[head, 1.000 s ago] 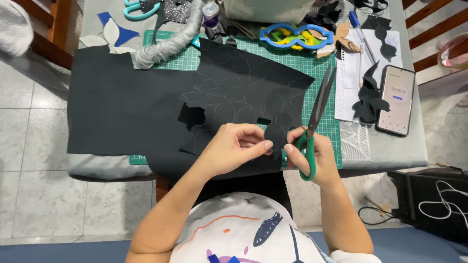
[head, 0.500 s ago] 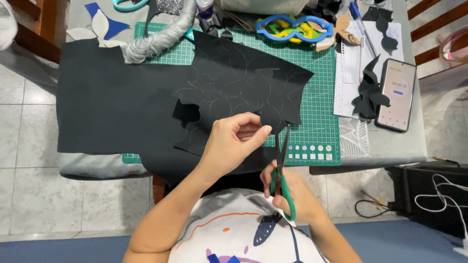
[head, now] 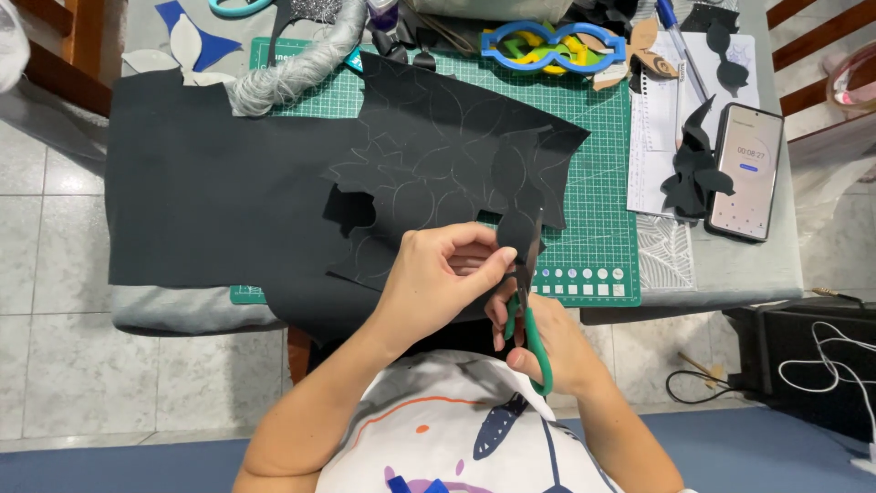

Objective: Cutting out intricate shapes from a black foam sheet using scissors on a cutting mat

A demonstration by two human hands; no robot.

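Scissors, green-handled with dark blades [head: 527, 292], held in the right hand [head: 547, 342], fingers closed through the loops, blades pointing to the far side and entering the near edge of the large black foam sheet with traced leaf outlines [head: 274, 201].

Left hand [head: 438, 278]: fingers pressed together, pinching the sheet's edge just left of the blades.

Sheet: lies across the green gridded cutting mat [head: 593, 210] and the table's left half; one cut-out hole left of centre.

Risks, as judged:
- Left fingertips sit just beside the blades; a long snip could nick them.
- Sheet overhangs the near table edge; its drag could pull the cut off the traced line.
- Thin strip beside the blades may tear if twisted.

Packages, labels, signs:
- Row of small white circles and squares printed on the mat's near right corner.
- Black smartphone with lit white screen [head: 746, 169], far right; a blue button shows.
- White notebook page [head: 657, 119] under black cut shapes [head: 693, 169], right of mat.
- Blue plastic stencil frame with yellow infill [head: 552, 46], far centre.
- Grey yarn bundle [head: 292, 68], far left.
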